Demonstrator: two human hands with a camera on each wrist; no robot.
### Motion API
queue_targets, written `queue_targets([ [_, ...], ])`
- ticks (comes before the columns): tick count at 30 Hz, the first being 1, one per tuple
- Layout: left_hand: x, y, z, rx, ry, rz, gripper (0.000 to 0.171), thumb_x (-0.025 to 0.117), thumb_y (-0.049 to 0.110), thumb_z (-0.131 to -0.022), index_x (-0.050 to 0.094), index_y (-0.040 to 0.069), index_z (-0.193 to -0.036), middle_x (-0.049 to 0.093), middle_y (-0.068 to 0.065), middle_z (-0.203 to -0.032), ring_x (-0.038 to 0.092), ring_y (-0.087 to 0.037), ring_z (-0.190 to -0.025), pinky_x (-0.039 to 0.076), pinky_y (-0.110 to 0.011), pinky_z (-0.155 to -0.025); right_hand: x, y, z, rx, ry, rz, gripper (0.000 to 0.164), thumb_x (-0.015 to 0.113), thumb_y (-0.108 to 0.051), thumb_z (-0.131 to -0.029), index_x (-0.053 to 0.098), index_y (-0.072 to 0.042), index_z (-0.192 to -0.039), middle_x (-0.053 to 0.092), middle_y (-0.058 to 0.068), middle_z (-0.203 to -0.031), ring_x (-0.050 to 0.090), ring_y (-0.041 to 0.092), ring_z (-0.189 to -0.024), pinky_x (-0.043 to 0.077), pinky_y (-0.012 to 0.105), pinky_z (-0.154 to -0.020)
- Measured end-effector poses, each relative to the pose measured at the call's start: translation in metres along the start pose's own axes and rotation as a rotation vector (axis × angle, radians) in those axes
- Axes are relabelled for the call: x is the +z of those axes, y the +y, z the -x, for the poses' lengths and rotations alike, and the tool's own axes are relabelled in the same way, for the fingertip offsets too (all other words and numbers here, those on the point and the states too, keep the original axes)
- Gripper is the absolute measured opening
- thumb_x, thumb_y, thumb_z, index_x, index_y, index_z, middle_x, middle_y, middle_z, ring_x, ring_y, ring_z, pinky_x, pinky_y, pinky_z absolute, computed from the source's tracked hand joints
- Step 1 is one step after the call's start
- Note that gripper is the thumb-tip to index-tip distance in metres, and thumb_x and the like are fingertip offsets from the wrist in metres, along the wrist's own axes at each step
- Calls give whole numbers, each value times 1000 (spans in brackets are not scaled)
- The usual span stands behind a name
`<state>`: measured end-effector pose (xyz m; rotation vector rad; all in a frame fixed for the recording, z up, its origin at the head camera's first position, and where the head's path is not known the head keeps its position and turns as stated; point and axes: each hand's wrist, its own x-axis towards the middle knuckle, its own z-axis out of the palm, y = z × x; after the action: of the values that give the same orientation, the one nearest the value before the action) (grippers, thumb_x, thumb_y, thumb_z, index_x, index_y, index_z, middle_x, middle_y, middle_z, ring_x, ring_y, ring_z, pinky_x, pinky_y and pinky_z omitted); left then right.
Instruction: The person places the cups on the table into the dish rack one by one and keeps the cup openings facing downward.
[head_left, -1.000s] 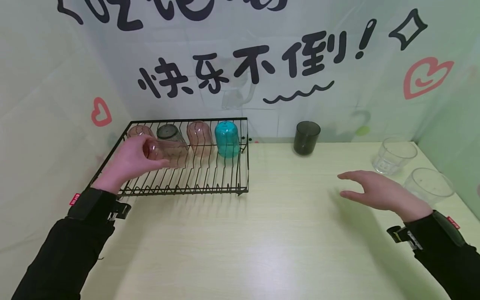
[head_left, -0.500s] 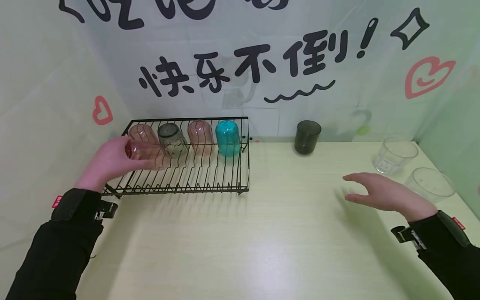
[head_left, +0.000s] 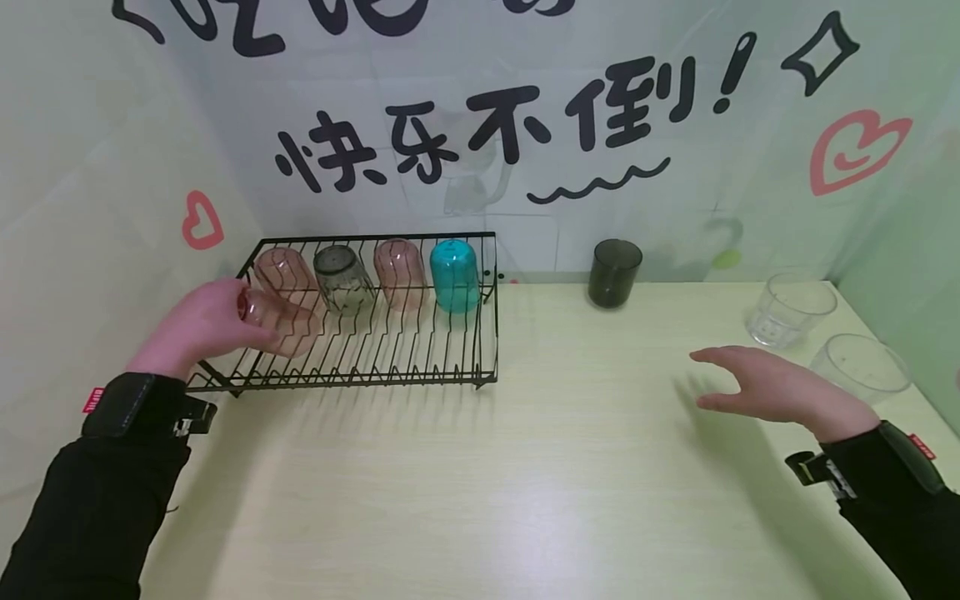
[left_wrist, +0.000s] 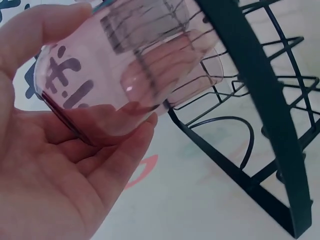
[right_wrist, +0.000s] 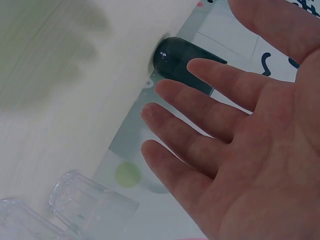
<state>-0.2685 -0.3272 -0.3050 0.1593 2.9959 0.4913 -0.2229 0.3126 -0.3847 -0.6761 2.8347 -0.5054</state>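
The pink glass (head_left: pixel 294 333) is at the left of the head frame, over the front left part of the rack (head_left: pixel 367 384), tilted and held by your left hand (head_left: pixel 206 321). Your fingers (left_wrist: pixel 131 142) curl under it with the thumb on the other side, as the left wrist view shows; whether the glass touches the wires, you cannot tell.

Handling it at the rack looks like the step in hand: a light, even grip should do, since smooth glass may slip. Turn it slowly, watch the black bars, and leave a gap to the back pink glass (head_left: pixel 279 267) just beyond and the grey glass (head_left: pixel 345 282) to its right, as a knock there seems the likeliest trouble.

Further right along the rack stand another pink glass (head_left: pixel 399 268) and the blue glass (head_left: pixel 454 277). Your right hand (head_left: pixel 776 387), at centre right, holds nothing, its fingers spread wide over the counter (head_left: pixel 510 467), below the dark cup (head_left: pixel 615 275) and near two clear glasses (head_left: pixel 783 317) at the right edge
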Motion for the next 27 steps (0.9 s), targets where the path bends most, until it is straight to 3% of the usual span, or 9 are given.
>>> queue_targets([
  [4, -3, -2, 0, -3, -34, -15, 51, 80, 30, -77, 51, -6, -101, 55, -17, -90, 51, -33, -81, 44, -40, -61, 1, 2, 0, -2, 2, 2, 69, 77, -33, -86, 52, 10, -134, 56, 27, -132, 48, 48, -124, 40, 59, -100],
  [7, -4, -5, -3, -8, -58, -31, 38, 77, 27, -77, 51, 1, -85, 49, -10, -77, 48, -27, -70, 39, -36, -56, 1, 4, 0, -7, 7, 23, 69, 77, -32, -86, 53, 11, -133, 56, 28, -131, 49, 49, -123, 40, 59, -100],
  [12, -5, -11, -10, -21, -123, -53, 39, 69, 23, -79, 35, 15, -60, 25, 3, -60, 29, -15, -54, 26, -32, -49, -1, 6, 1, -12, 23, 67, 69, 78, -32, -84, 53, 13, -131, 57, 30, -129, 50, 50, -120, 42, 60, -98],
  [17, -7, -15, -13, -42, -188, -61, 39, 64, 20, -80, 31, 17, -60, 22, 4, -62, 26, -14, -54, 24, -33, -50, -2, 6, 4, -7, 28, 78, 69, 79, -31, -84, 53, 13, -131, 57, 30, -128, 50, 50, -120, 42, 60, -98],
  [27, -6, -23, -19, -84, -245, -83, 40, 65, 24, -82, 32, 18, -59, 24, 4, -63, 27, -14, -55, 26, -33, -52, -5, 8, 9, 30, 27, 88, 71, 78, -32, -84, 52, 12, -133, 55, 30, -131, 48, 51, -122, 41, 60, -99],
])
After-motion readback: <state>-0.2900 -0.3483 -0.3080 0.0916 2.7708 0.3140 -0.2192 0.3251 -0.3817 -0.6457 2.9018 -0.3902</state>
